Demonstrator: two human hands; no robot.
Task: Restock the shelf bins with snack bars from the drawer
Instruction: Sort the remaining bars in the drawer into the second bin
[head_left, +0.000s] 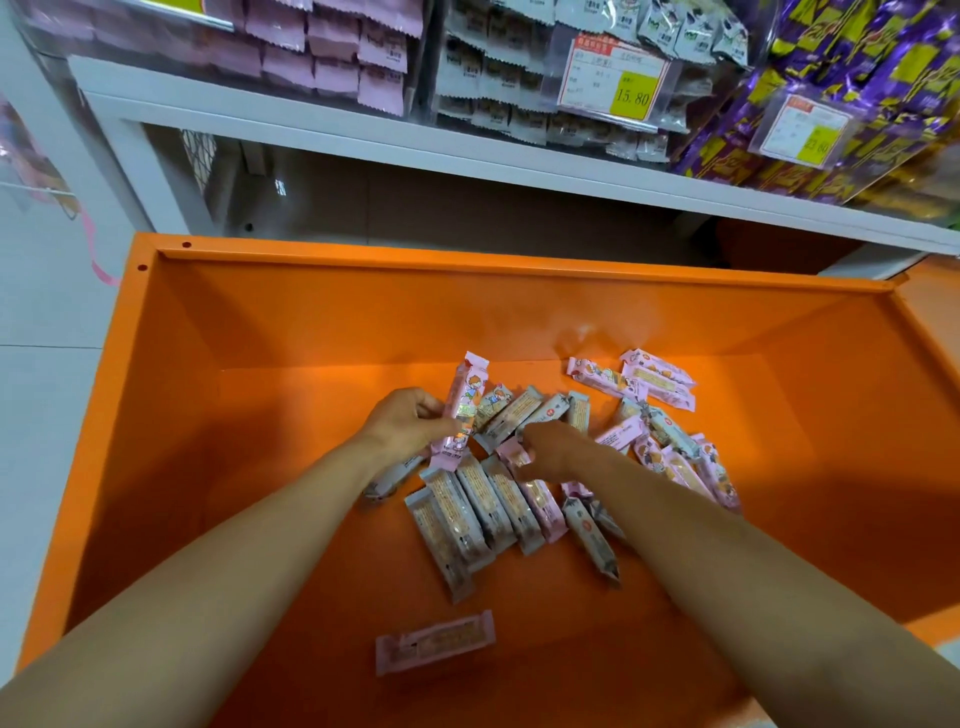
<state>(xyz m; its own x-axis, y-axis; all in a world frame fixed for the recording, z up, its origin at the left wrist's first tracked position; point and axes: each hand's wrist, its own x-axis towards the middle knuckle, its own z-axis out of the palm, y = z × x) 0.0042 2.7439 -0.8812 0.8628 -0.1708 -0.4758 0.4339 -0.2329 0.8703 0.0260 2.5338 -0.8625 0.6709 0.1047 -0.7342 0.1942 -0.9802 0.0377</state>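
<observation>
An orange drawer (171, 364) is pulled open below the shelf, with several pink and grey snack bars scattered on its floor. My left hand (410, 421) grips a pink snack bar (465, 400) held nearly upright above the pile. My right hand (558, 449) reaches into the pile and pinches another pink bar (511, 454) at its end. A row of grey bars (467, 514) lies under my hands. One pink bar (434, 642) lies alone near the drawer's front. Above, clear shelf bins hold pink packets (332, 47) and grey packets (493, 78).
A third bin at the upper right holds purple and yellow wrapped sweets (857, 93). Price tags (613, 78) hang on the bin fronts. The white shelf edge (415, 150) runs just above the drawer's back wall. White floor tiles lie to the left.
</observation>
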